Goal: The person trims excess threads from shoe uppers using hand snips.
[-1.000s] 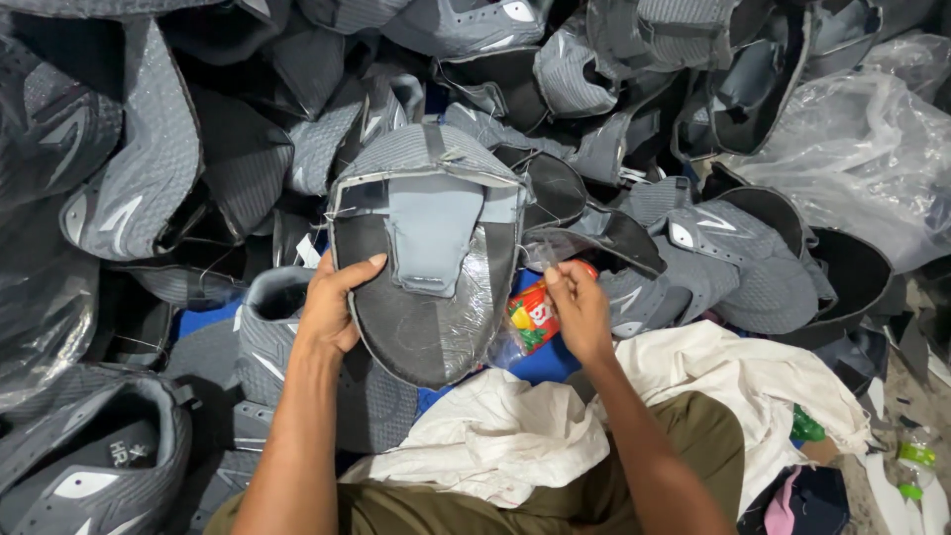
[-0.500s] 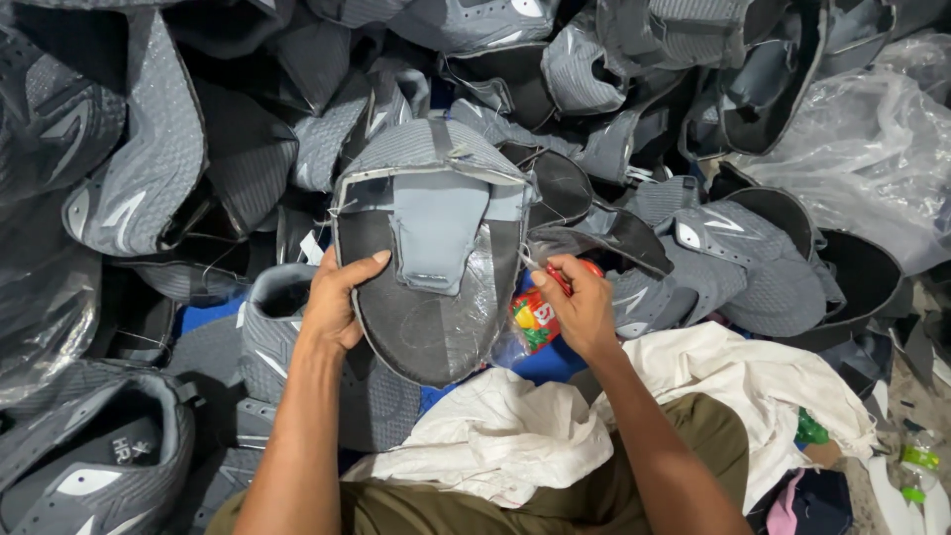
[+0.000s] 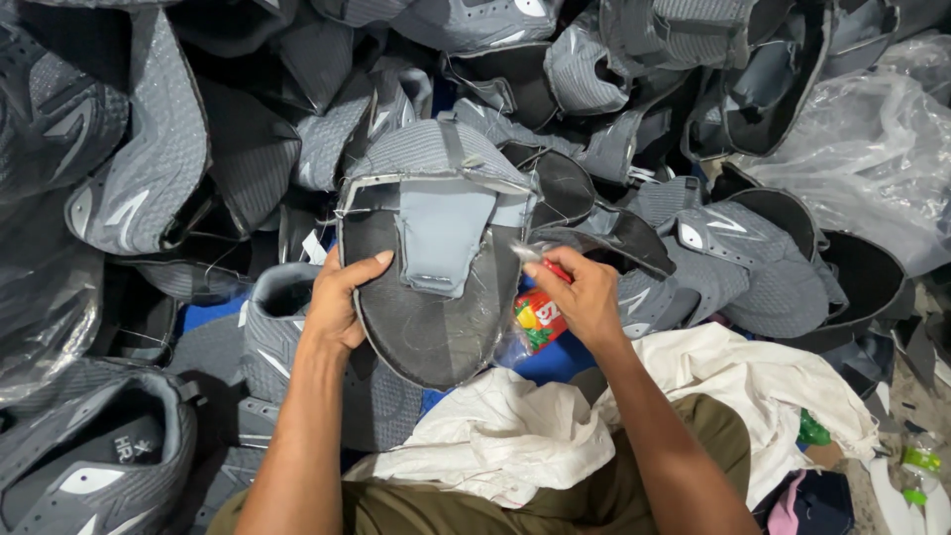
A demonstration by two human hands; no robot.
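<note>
The left hand [image 3: 337, 302] grips a grey shoe upper [image 3: 436, 263] by its left edge, thumb on the dark inner lining and the other fingers hidden behind it. The upper is held open and flat, facing up toward the camera, with its lighter grey tongue [image 3: 438, 233] lying down the middle. It sits just above the person's lap, in front of the heap.

The right hand [image 3: 584, 297] is at the upper's right edge, fingers pinched around a small red tool [image 3: 553, 268]; the tip of the tool is too small to make out. Just below that hand lies a clear packet [image 3: 533, 322] with red, yellow and green contents, resting on something blue.

A white cloth [image 3: 555, 436] is spread over the lap, covering olive-green trousers [image 3: 475, 505].

All around is a big pile of similar grey shoe uppers [image 3: 158, 159], stacked loosely and overlapping, many showing black linings. One finished-looking grey shoe [image 3: 94, 451] lies at the lower left. At the upper right, a clear plastic bag [image 3: 872, 159] rests against the pile; what it holds cannot be told.
</note>
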